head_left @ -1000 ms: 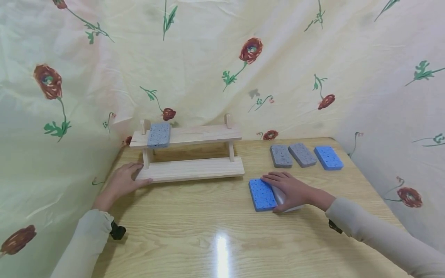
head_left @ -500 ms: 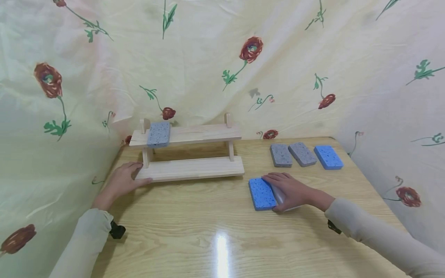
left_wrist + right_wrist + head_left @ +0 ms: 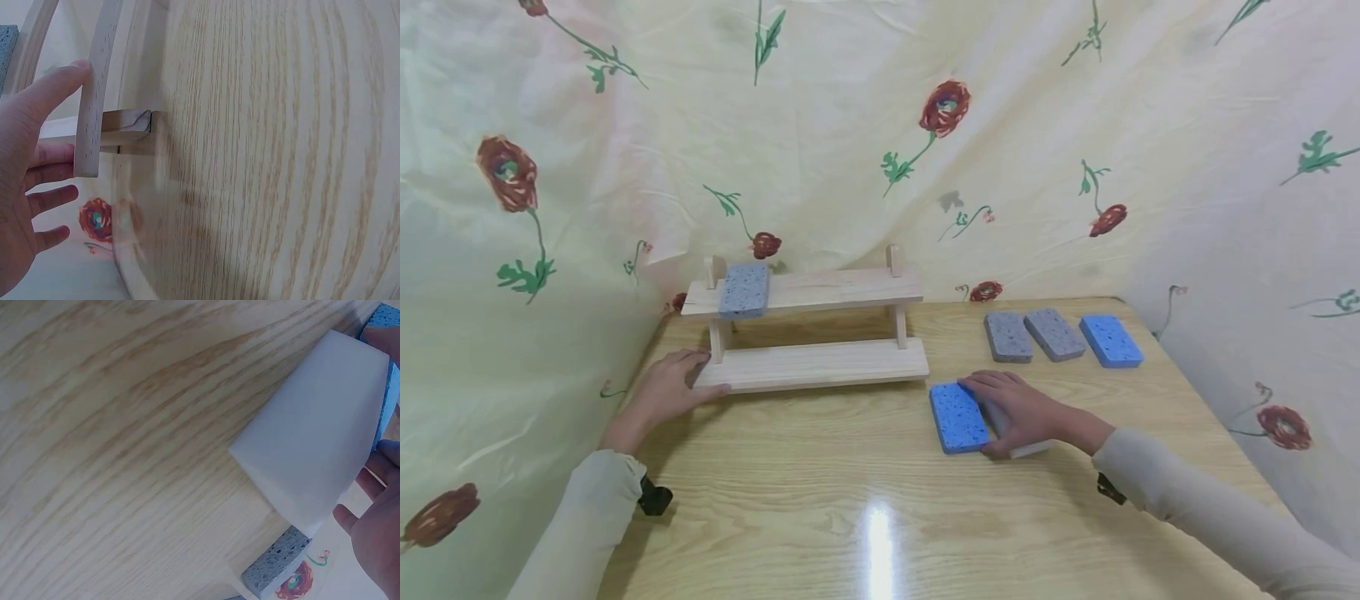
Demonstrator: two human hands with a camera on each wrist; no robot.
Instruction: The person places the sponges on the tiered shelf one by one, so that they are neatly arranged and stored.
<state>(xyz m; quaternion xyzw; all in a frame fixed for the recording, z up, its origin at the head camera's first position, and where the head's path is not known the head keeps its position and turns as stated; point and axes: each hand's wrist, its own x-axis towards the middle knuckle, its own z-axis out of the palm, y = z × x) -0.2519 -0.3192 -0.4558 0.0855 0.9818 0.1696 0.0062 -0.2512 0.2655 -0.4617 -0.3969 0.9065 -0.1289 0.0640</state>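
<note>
My left hand (image 3: 662, 388) holds the left end of a pale two-tier wooden shelf (image 3: 820, 365). In the left wrist view its thumb lies on the board's edge (image 3: 95, 106), with fingers on the far side. My right hand (image 3: 1026, 408) grips a blue speckled sponge (image 3: 959, 418) at its two ends, thumb at the near end. Beneath the right palm shows a flat white block (image 3: 319, 425), right against the blue sponge; whether the two are joined I cannot tell. A grey sponge (image 3: 744, 291) lies on the upper tier at the left.
Behind the right hand, two grey sponges, the left one (image 3: 1008, 337) and the right one (image 3: 1054, 334), lie beside another blue sponge (image 3: 1111, 341). The wood-grain table (image 3: 775, 500) meets a flowered cloth (image 3: 835, 150) at its back and sides.
My right hand and the blue sponge have shifted slightly left, the white block showing behind them. The left hand has stayed on the shelf's end.
</note>
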